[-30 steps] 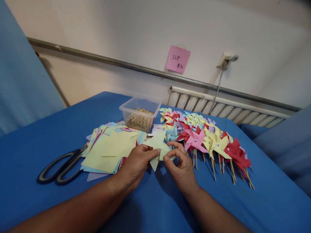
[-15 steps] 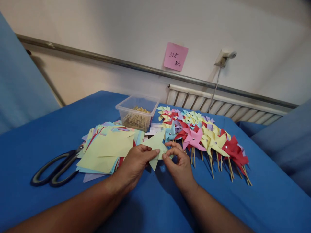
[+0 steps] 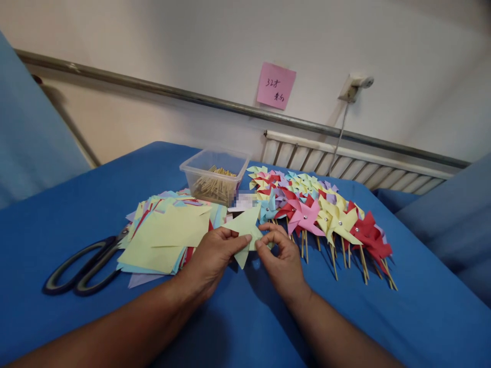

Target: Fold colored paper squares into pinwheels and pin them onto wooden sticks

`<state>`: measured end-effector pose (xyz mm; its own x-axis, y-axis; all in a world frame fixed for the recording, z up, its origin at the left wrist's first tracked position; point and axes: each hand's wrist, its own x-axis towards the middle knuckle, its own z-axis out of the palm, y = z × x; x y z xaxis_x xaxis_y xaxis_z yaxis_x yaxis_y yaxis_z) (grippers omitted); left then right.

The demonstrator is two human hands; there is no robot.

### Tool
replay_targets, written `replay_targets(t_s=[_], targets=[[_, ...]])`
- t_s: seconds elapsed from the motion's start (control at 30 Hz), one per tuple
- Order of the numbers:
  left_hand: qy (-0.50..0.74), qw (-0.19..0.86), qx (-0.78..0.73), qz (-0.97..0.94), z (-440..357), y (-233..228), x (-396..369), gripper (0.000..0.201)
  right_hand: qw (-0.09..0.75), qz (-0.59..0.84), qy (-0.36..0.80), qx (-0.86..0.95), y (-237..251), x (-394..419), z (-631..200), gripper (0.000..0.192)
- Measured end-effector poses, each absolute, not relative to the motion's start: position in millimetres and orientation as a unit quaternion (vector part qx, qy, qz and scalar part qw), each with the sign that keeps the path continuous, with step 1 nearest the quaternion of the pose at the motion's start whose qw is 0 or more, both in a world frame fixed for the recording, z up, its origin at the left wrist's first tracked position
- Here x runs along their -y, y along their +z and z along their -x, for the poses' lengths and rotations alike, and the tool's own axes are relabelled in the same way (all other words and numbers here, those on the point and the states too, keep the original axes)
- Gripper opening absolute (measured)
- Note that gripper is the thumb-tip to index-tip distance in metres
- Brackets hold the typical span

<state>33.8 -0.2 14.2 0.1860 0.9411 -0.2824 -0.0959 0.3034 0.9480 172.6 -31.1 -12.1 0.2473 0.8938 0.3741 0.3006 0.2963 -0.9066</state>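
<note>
Both hands pinch one pale green folded paper piece (image 3: 245, 225) just above the blue cloth. My left hand (image 3: 213, 260) grips its left side between thumb and fingers. On the right edge, my right hand (image 3: 282, 258) holds it with thumb and forefinger. The paper's points stick up and down between the two hands. A stack of coloured paper squares (image 3: 169, 235) lies directly left of my left hand. Right of my right hand lie rows of finished paper pinwheels (image 3: 322, 214) on wooden sticks.
Black-handled scissors (image 3: 82, 266) lie at the left on the blue cloth (image 3: 76, 204). A clear plastic tub of wooden sticks (image 3: 215, 176) stands behind the paper stack. A pink note (image 3: 275, 86) is stuck on the wall above a radiator (image 3: 345, 166).
The view has shifted slightly left and up. Both hands keep the same hold on the green paper, with only small finger movements.
</note>
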Motion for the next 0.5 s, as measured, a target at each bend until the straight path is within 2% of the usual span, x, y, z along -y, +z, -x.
replay_targets(t_s=[0.37, 0.5], targets=[[0.411, 0.627, -0.498, -0.435, -37.4, 20.5, 1.7, 0.021, 0.586, 0.526, 0.267, 0.555, -9.2, 33.9, -169.6, 0.012], [0.415, 0.612, -0.494, -0.458, -35.5, 22.1, -0.4, 0.02, 0.621, 0.497, 0.334, 0.506, -8.3, 35.5, -170.3, 0.006]])
